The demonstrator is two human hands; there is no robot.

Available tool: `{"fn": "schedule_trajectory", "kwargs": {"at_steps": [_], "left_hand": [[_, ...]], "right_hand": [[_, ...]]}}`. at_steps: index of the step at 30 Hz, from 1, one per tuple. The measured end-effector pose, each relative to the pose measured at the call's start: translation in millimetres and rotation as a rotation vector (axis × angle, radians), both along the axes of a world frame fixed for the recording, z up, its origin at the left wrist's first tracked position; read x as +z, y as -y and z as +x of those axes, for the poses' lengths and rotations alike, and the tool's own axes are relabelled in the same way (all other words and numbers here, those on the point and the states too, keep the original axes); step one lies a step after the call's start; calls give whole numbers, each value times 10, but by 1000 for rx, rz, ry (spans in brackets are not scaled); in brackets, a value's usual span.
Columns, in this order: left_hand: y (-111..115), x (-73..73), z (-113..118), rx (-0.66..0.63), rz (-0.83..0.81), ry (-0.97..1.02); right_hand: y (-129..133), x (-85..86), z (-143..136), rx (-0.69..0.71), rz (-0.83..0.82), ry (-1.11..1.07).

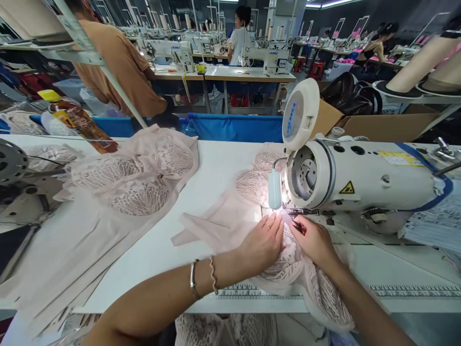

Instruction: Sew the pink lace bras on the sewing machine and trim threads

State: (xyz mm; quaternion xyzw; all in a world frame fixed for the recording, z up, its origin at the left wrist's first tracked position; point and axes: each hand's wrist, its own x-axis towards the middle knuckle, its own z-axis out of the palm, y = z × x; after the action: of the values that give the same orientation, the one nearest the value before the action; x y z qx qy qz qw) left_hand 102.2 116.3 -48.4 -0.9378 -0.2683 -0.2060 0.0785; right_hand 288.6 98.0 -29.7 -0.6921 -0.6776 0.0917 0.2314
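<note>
Presently, right of frame centre: left hand flattened on lace fabric; right hand curled round red tool; possible hazard: pricking at sewing machine, should fabric bunch.

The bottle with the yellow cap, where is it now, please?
In the head view, the bottle is at the upper left, just beyond the pile of lace pieces and well left of the left hand.

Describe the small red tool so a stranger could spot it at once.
Find the big white sewing machine at the picture's right. Just below its left end, the right hand holds the small red tool. Its red sets it apart from the pale lace fabric beside it.
</note>
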Motion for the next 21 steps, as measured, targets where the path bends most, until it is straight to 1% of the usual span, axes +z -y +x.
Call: {"fn": "schedule_trajectory", "kwargs": {"at_steps": [2,6,8,13,16,18,21], "left_hand": [[57,-23,-15,11,44,-23],[42,19,-42,12,-53,-52],[16,25,-44,-5,-49,-33],[-10,41,-49,-58,22,-20],[-27,117,-61,-70,-33,-38],[-46,167,-71,-81,-90,-56],[-67,190,-81,-86,-145,-56]], "right_hand": [[26,-15,-29,-4,43,18],[43,-51,-57,71,246,130],[48,-72,-52,96,314,171],[77,-147,-48,125,346,191],[100,-166,-66,158,377,227],[113,-157,-75,213,398,267],[132,-137,-72,287,392,330]]}}
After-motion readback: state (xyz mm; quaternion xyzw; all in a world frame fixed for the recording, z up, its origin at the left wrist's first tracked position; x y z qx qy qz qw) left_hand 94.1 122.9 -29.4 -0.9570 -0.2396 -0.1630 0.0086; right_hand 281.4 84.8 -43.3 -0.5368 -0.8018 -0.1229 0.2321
